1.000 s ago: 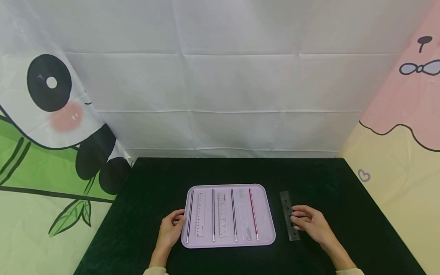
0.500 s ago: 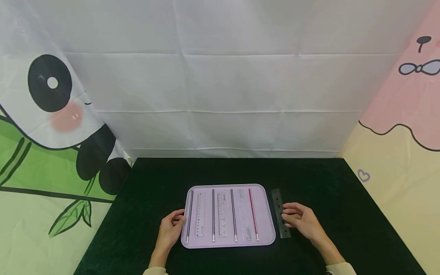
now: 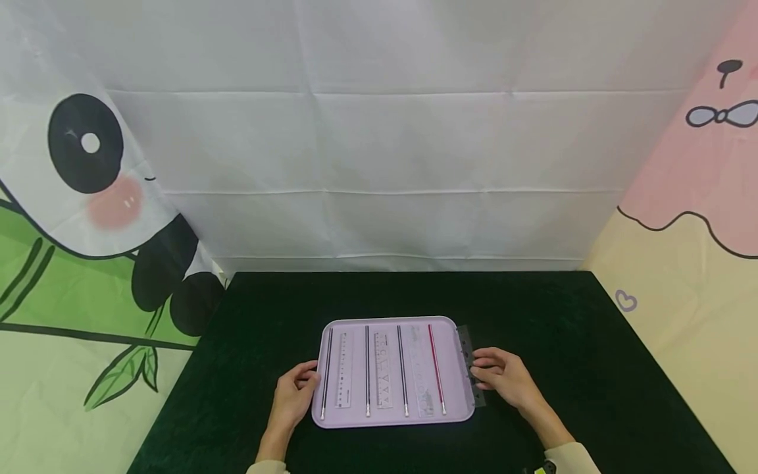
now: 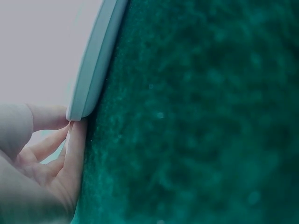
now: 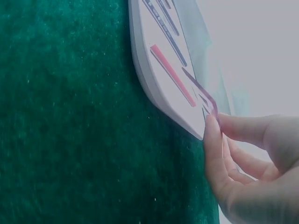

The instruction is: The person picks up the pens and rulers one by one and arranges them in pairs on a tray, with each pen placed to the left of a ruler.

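A lilac tray [image 3: 456, 395] lies on the dark green tabletop, holding upright rows of dark pencils [image 3: 368, 372], a red pencil [image 3: 437, 368] and clear rulers [image 3: 383, 368] set between them. My left hand [image 3: 293, 395] pinches the tray's left rim; in the left wrist view, thumb and fingers meet at the tray edge [image 4: 91, 70]. Between thumb and fingertips my right hand [image 3: 506, 378] holds another clear ruler [image 3: 464, 339], which overlaps the tray's right rim in the head view. In the right wrist view this ruler [image 5: 201, 86] is seen nearly edge-on, close to the red pencil.
Green cloth [image 3: 266, 309] covers the table around the tray. Behind it hangs a white sheet [image 3: 403, 145], with cartoon-printed cloths at the left [image 3: 118, 197] and right [image 3: 681, 250].
My right hand has moved left with the clear ruler, from the tabletop beside the tray to the tray's right rim. The left hand and tray have stayed in place.
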{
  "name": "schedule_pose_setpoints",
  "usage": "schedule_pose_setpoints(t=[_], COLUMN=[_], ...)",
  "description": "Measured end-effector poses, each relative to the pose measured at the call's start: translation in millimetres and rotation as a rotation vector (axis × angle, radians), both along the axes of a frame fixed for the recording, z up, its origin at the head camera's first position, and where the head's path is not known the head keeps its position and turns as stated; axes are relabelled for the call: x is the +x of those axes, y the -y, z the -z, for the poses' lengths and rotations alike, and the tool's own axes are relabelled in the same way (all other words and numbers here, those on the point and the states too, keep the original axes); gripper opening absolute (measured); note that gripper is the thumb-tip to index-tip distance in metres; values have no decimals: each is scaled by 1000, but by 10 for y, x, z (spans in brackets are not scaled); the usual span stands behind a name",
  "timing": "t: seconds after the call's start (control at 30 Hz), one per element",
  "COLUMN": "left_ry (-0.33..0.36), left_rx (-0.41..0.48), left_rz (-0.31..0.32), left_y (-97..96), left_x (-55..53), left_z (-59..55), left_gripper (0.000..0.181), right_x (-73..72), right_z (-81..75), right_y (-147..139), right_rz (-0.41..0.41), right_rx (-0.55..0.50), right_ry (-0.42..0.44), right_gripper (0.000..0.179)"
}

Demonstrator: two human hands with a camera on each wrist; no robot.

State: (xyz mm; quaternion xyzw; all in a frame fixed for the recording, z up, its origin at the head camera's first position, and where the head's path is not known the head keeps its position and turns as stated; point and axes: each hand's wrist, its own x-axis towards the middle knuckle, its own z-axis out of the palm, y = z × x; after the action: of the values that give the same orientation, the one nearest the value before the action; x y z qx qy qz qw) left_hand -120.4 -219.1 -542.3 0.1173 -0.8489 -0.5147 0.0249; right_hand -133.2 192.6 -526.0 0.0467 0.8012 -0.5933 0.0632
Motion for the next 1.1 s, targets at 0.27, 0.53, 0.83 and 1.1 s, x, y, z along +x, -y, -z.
schedule_pose_setpoints(t=[0.27, 0.53, 0.83, 1.1], left_ry=[6, 14, 19, 14], left_rx=[3, 2, 7, 7], left_rz=[-2, -13, -12, -14], left_y=[2, 4, 7, 4], left_x=[-9, -13, -15, -15], left_z=[10, 28, 32, 37], left_gripper=[33, 33, 32, 32], right_x=[-31, -65, -72, -113], right_z=[14, 44, 71, 99], right_y=[105, 191, 239, 300], right_rz=[-7, 5, -9, -21], right_rx=[5, 49, 108, 188], right_ry=[-24, -31, -71, -129], right_gripper=[35, 33, 31, 30])
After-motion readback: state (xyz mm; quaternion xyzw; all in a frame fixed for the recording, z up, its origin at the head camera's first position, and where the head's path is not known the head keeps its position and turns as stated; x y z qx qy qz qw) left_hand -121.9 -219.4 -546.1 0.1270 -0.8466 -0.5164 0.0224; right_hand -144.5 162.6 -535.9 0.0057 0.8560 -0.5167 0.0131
